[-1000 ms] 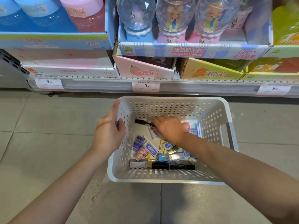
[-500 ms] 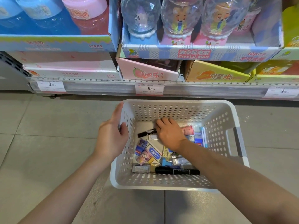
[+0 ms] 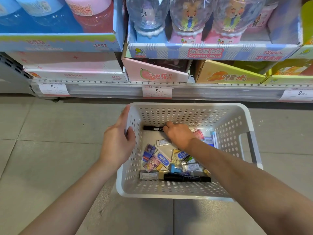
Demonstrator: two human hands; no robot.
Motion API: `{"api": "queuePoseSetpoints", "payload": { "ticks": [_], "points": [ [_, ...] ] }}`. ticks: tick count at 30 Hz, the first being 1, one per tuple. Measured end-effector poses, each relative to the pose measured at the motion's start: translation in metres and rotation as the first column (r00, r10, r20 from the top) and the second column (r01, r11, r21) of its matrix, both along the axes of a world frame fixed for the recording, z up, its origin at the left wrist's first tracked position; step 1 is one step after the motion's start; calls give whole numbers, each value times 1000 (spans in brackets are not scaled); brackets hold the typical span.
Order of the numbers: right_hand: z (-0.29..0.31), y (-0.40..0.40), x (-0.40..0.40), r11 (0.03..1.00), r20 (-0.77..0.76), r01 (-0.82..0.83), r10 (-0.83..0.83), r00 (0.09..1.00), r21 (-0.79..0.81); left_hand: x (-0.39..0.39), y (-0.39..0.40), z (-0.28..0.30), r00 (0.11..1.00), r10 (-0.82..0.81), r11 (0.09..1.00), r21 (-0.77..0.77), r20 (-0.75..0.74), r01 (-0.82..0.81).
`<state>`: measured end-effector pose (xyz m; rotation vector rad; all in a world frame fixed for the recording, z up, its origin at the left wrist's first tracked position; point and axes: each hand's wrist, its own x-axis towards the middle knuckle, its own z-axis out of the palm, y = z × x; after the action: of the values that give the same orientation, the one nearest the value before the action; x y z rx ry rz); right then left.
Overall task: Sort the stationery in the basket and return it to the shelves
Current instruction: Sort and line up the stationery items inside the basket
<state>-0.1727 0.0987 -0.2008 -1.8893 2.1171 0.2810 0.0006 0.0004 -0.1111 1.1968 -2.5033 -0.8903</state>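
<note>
Holding: our left hand [image 3: 116, 143] grips the left wall of the white perforated plastic basket [image 3: 235, 126], thumb outside and fingers curled over the rim to the inside.
Reaching: our right hand [image 3: 179, 134] is down inside the basket at its far end, fingers pinched narrow on one end of a black marker pen with a white label [image 3: 152, 128]; the pen lies along the far wall, and we cannot tell whether it is lifted off the floor.
Markers: we count two; the second black permanent marker [image 3: 187, 177] lies flat along the near wall.
Small items: a loose heap of wrapped erasers and small packets [image 3: 162, 159] covers the middle and near floor of the basket; they overlap too much for us to count.
Other pieces: one pink roll [image 3: 197, 133] just right of our right wrist, and blue-and-white packets [image 3: 210, 139] against the right wall.
Basket: it is above the grey tiled floor [image 3: 42, 133], in front of the lowest shelf.
Shelf: three white price tags [image 3: 157, 91] on the rail; above them, cardboard display boxes, one holding clear domed jars [image 3: 191, 16], three of which we can count.
</note>
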Motion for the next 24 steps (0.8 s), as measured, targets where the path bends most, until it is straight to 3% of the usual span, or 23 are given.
{"api": "queuePoseSetpoints", "payload": {
  "ticks": [6,9,12,16,19,24],
  "points": [
    [-2,3,1,999,7,26,-26,1000,-29,1,0,-2,1000,8,1000,0,-7,-8],
    [6,14,-1,990,26,-54,58,998,-134,1,0,-2,1000,7,1000,-4,-6,-7],
    [19,30,2,965,201,-127,175,964,-230,2,0,-1,1000,-6,1000,-7,-3,5],
    [30,43,18,963,508,-214,104,855,163,2,0,0,1000,-18,1000,-5,-11,18],
    [26,46,31,899,488,-254,52,872,357,2,-1,-2,1000,-29,999,-19,-6,29],
    [22,41,45,882,397,-257,88,914,396,3,0,-2,1000,-28,999,-21,-14,28]
  ]
}}
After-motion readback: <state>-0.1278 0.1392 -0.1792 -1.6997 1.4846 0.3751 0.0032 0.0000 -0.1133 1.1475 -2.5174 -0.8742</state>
